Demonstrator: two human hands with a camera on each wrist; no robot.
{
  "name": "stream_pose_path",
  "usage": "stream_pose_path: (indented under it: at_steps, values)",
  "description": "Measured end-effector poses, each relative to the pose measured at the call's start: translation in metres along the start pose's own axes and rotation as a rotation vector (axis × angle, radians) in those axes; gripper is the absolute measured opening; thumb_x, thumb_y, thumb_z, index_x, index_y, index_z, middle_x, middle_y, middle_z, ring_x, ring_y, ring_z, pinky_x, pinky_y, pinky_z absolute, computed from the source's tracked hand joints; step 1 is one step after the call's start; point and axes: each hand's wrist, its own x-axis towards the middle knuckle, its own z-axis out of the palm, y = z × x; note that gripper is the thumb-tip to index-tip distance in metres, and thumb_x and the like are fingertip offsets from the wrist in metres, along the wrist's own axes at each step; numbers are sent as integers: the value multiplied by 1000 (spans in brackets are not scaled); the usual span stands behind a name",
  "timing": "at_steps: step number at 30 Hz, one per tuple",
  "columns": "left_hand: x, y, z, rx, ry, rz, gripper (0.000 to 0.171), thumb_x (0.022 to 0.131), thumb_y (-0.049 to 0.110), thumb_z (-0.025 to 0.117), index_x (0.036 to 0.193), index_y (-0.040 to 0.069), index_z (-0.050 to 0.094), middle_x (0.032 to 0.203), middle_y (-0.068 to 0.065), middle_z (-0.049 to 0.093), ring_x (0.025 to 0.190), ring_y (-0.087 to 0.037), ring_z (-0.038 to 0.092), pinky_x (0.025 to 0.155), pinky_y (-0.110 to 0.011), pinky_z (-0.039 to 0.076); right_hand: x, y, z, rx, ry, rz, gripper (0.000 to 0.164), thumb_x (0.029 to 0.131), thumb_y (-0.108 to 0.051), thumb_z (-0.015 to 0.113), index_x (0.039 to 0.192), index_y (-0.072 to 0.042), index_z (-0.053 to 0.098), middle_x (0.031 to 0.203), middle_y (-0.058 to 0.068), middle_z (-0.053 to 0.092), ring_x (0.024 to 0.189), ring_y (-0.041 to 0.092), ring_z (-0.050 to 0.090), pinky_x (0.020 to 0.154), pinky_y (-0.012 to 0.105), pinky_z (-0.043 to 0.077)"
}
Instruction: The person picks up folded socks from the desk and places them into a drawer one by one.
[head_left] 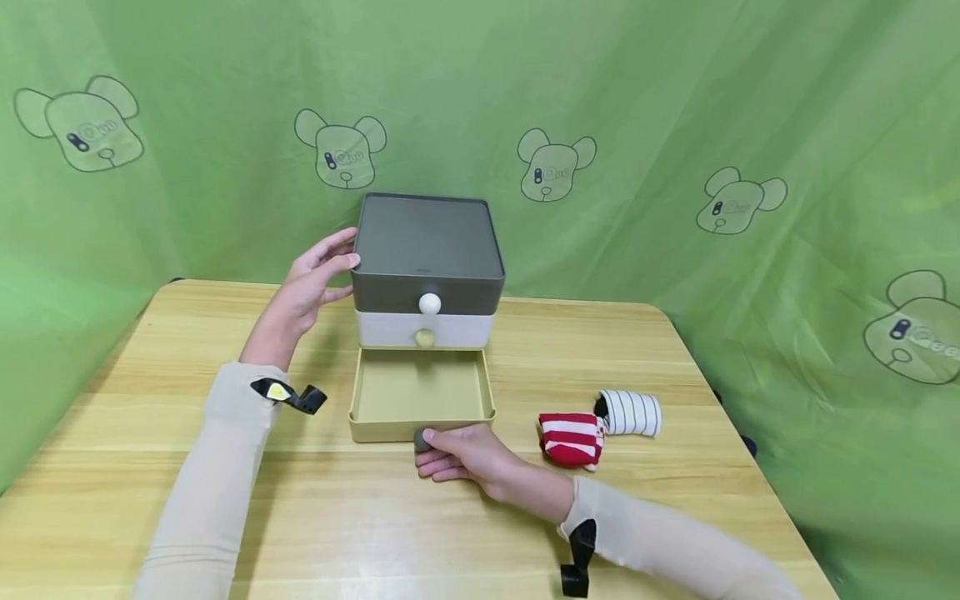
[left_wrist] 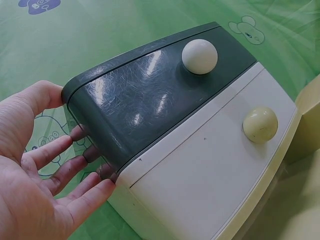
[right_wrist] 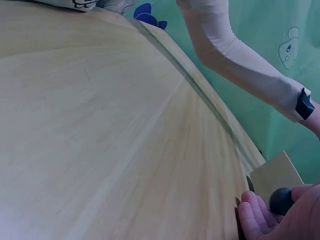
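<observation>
A small drawer unit [head_left: 427, 237] stands on the table, with a dark grey top tier, a white middle tier and a yellow bottom drawer [head_left: 375, 431]. That bottom drawer is pulled out and nothing lies inside. My right hand [head_left: 480, 458] pinches its dark round knob [right_wrist: 281, 201] between thumb and fingers. On the unit's left side, my left hand [head_left: 300, 292] touches the grey tier, fingers spread and fairly straight, thumb at the upper edge. The white knob [left_wrist: 199, 56] and the yellow knob [left_wrist: 260, 125] sit on the two upper drawers, which are closed.
To the right on the wooden table [head_left: 315, 517] lie a red-and-white striped folded cloth item [head_left: 570, 437] and a white rolled one with dark stripes [head_left: 632, 412], touching or nearly so. A green curtain [head_left: 450, 83] with mouse-head prints hangs behind the table and along its sides.
</observation>
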Motion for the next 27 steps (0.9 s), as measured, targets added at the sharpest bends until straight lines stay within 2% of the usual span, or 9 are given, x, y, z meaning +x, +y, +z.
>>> stream_pose_path:
  at_steps: [11, 16, 20, 23, 27]
  values:
    - [0, 0, -1, 4, -4, 1, 63, 100, 22, 62, 158, 24, 38, 161, -8, 35, 124, -8, 49, 122, -54, 36, -3, -1, 0, -30, -34, 24, 41, 101, -28, 64, 117, 10, 69, 104, 20, 77, 82, 15, 77, 79, 29, 65]
    - [0, 0, -1, 6, -6, 3, 63, 100, 22, 63, 158, 24, 38, 161, -8, 36, 124, -7, 49, 122, -54, 37, -6, -5, -3, -80, -83, 67, 40, 100, -26, 64, 115, 10, 70, 100, 21, 77, 76, 14, 76, 76, 30, 65]
    - [0, 0, -1, 0, -6, -1, 63, 100, 22, 63, 158, 23, 38, 159, -6, 38, 122, -7, 50, 122, -54, 37, -10, -16, -8, -135, -155, 101, 38, 101, -27, 64, 112, 9, 71, 97, 18, 78, 75, 14, 76, 77, 31, 65]
    - [1, 0, -1, -4, -7, -1, 63, 100, 21, 63, 158, 23, 38, 160, -7, 37, 122, -7, 50, 122, -54, 36, -13, -30, -14, -186, -226, 75, 37, 101, -25, 63, 114, 10, 70, 101, 18, 78, 79, 14, 76, 85, 35, 65]
    - [1, 0, -1, -7, -7, -1, 63, 100, 21, 62, 158, 23, 38, 161, -8, 36, 122, -7, 51, 122, -54, 36, -20, -58, -31, -296, -308, -45, 37, 102, -21, 61, 121, 10, 66, 111, 21, 75, 94, 23, 76, 98, 48, 59]
